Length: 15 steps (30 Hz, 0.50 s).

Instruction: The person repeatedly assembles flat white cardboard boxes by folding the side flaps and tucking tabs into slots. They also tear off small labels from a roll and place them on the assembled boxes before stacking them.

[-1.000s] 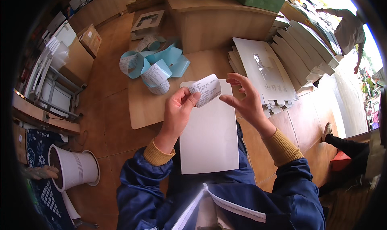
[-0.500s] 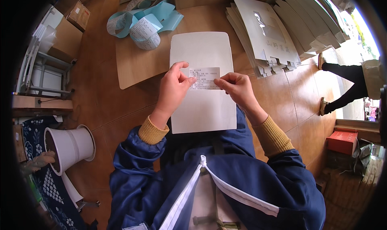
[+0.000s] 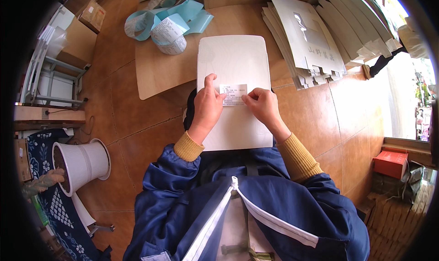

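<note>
A flat white cardboard piece (image 3: 235, 130) with rounded far corners lies across my lap, its far end over the wooden table. Above its middle is a small white printed label (image 3: 233, 96), held between my two hands. At the label's left edge, my left hand (image 3: 208, 109) grips with the thumb, while its index finger sticks up bent. On the opposite edge, my right hand (image 3: 263, 106) pinches the label between thumb and curled index finger. Whether the label touches the cardboard, I cannot tell.
A loose roll of printed labels on blue backing (image 3: 171, 32) rests on the wooden table (image 3: 155, 80). Stacked flat cardboard sleeves (image 3: 304, 43) stand at the far right. A white planter (image 3: 84, 165) is at the left, a red box (image 3: 390, 163) at the right. Someone's leg (image 3: 383, 63) shows near the doorway.
The label has come slightly nearer to me over the cardboard, both hands with it. The whole view has shifted a little. The person at the right has moved farther off, mostly out of sight.
</note>
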{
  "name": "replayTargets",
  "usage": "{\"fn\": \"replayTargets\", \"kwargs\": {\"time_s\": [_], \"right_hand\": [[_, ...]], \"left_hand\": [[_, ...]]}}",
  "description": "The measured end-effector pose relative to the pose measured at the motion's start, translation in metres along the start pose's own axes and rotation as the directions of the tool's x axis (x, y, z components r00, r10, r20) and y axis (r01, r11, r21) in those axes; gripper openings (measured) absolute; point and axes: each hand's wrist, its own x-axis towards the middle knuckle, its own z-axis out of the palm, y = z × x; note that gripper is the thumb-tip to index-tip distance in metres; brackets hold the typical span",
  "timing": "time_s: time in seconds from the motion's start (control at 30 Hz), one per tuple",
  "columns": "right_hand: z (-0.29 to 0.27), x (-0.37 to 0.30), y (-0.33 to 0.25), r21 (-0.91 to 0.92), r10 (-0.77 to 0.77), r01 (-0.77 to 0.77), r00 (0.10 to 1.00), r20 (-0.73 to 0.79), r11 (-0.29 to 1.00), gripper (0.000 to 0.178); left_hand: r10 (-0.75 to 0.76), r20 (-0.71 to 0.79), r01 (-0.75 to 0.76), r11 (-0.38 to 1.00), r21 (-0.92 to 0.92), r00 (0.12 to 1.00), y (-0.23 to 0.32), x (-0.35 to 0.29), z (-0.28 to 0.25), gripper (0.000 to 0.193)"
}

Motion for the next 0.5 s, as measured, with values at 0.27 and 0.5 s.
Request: {"fn": "replayTargets", "kwargs": {"time_s": [0.27, 0.5], "right_hand": [[0.003, 0.010, 0.001, -0.067, 0.006, -0.007, 1.000, -0.011, 0.998, 0.026], [0.008, 0.011, 0.006, -0.090, -0.014, 0.009, 0.998, -0.059, 0.996, 0.026]], "left_hand": [[0.047, -0.031, -0.046, 0.998, 0.049, 0.998, -0.004, 0.006, 0.006, 0.056], [0.098, -0.044, -0.096, 0.995, 0.041, 0.994, -0.010, 0.007, 0.008, 0.056]]}}
